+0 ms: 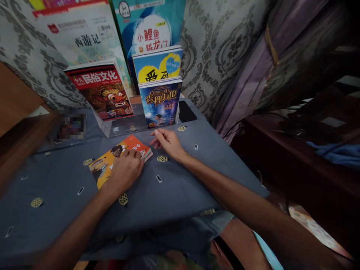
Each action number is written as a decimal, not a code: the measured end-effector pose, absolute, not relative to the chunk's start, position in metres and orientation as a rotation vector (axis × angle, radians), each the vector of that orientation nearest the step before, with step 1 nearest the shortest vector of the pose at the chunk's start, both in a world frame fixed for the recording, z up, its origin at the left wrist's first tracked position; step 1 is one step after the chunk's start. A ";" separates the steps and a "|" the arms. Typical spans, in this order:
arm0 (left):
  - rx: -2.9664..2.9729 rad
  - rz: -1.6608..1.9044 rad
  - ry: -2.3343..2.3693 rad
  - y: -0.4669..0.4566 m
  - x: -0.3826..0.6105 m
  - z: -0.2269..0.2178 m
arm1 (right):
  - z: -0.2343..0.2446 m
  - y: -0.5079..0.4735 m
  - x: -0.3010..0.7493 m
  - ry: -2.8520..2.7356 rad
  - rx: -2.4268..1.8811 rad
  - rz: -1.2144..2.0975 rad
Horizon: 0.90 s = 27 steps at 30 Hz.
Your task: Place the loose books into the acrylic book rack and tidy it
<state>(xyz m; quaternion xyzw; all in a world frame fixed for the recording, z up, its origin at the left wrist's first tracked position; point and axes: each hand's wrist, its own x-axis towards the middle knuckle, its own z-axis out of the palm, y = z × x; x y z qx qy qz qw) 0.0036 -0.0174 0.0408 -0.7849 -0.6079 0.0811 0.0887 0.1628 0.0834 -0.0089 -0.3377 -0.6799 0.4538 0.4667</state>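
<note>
Left fingers (137,154) atop orange-yellow book (108,164); right fingers (160,135) just beside it.

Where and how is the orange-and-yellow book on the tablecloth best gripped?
Probably at its right end, approached from the right by the right hand, pinching cover to underside. The orange-and-yellow book lies flat, its thick pale edge showing at that end, while the left hand covers part of its near side.

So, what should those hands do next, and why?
Perhaps bring the right hand to the right end of the orange book: the left hand lies on its cover, while the right seems empty, close by.
</note>
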 end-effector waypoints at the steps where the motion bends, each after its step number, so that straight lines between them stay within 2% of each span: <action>1: -2.338 0.241 -1.807 -0.017 0.004 0.041 | -0.008 0.083 0.163 -1.671 -0.827 1.107; 15: -2.325 0.106 -1.753 -0.018 0.002 0.032 | 0.003 0.069 0.165 -1.796 -0.818 1.079; 20: -2.295 0.121 -1.779 -0.019 0.006 0.025 | 0.001 0.067 0.167 -2.105 -0.827 0.895; 27: -2.320 0.129 -1.759 -0.022 0.000 0.025 | -0.003 0.067 0.165 -2.240 -0.788 0.751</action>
